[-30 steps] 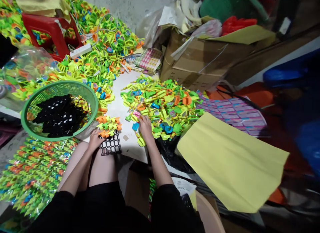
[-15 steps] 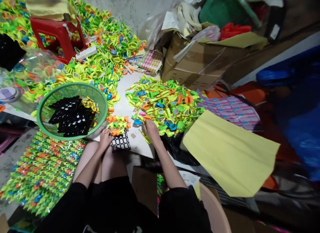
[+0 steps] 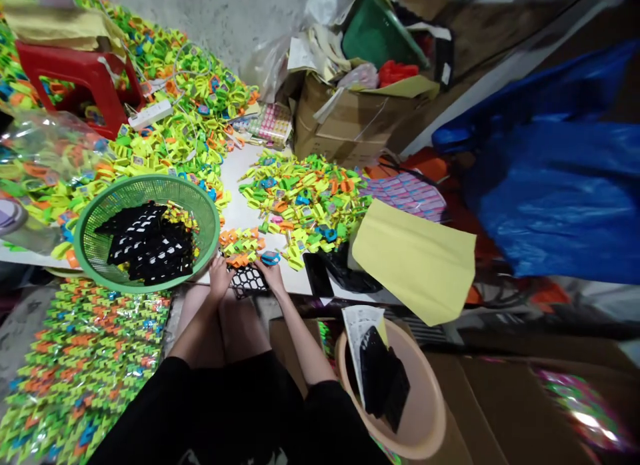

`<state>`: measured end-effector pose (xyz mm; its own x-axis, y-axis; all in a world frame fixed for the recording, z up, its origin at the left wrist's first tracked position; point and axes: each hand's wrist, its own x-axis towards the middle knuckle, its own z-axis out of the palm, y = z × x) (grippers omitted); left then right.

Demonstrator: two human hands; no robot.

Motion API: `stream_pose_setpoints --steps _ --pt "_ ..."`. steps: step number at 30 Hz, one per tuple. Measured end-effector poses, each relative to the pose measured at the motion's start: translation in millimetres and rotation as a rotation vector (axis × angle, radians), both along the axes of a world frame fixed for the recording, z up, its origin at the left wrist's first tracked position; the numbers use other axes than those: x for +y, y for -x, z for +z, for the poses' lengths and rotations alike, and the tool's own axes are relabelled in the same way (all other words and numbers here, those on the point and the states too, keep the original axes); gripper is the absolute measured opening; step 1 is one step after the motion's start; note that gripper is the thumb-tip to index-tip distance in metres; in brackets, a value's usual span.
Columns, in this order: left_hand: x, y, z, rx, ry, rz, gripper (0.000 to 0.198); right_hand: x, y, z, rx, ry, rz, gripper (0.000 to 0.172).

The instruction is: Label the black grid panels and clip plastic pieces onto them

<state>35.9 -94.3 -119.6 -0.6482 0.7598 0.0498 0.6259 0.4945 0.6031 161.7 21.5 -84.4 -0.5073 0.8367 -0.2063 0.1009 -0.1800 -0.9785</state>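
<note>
My left hand [image 3: 219, 276] is closed on the left edge of a black honeycomb grid [image 3: 249, 279] at the table's front edge, above my lap. Rows of orange and yellow plastic pieces, which look like toy watches [image 3: 242, 246], stand in its far part. My right hand [image 3: 271, 276] is at the grid's right side, its fingers closed on a blue toy watch [image 3: 271, 258]. My fingertips are small and partly hidden in this view. Right of the hands lies a heap of loose yellow, green and orange toy watches [image 3: 305, 205].
A green basket [image 3: 83, 235] to the left holds black grids and small yellow-red pieces. Yellow paper [image 3: 415, 258] and a dark phone-like slab [image 3: 317, 274] lie right. A pink tub [image 3: 435, 418] with black grids stands below. Behind are a carton [image 3: 345, 125] and red stool [image 3: 107, 85].
My right hand has moved left from the loose heap to the grid, bringing the blue toy watch. My left hand stays at the grid. The view has turned right, showing the tub.
</note>
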Motion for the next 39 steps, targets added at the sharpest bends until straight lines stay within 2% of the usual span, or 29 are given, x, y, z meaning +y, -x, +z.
stream_pose_setpoints --steps 6,10,16,22,28,33,36,39 --pt "1 0 -4.4 0.023 -0.001 0.009 0.036 0 2 -3.2 -0.037 -0.02 -0.002 0.034" --pt "2 0 -10.1 0.068 -0.025 0.012 0.037 5 1 -3.1 -0.138 -0.18 0.075 0.027" --pt "4 1 -11.5 0.101 -0.01 0.066 0.041 19 -1 -4.7 -0.278 -0.438 0.271 0.025" --pt "2 2 -11.7 0.117 -0.03 0.069 0.041 17 -4 -0.4 -0.404 -0.599 0.313 0.024" --pt "2 1 -9.2 0.116 -0.013 0.082 0.039 17 2 5.8 -0.517 -0.673 0.385 0.022" --pt "4 1 -4.2 0.106 -0.02 0.085 0.041 18 10 10.2 -0.573 -0.686 0.386 0.022" --pt "6 0 -1.9 0.103 -0.025 0.087 0.045 20 7 13.7 -0.523 -0.674 0.423 0.021" --pt "7 0 -1.3 0.1 -0.025 0.093 0.046 26 -10 18.0 -0.408 -0.7 0.441 0.023"
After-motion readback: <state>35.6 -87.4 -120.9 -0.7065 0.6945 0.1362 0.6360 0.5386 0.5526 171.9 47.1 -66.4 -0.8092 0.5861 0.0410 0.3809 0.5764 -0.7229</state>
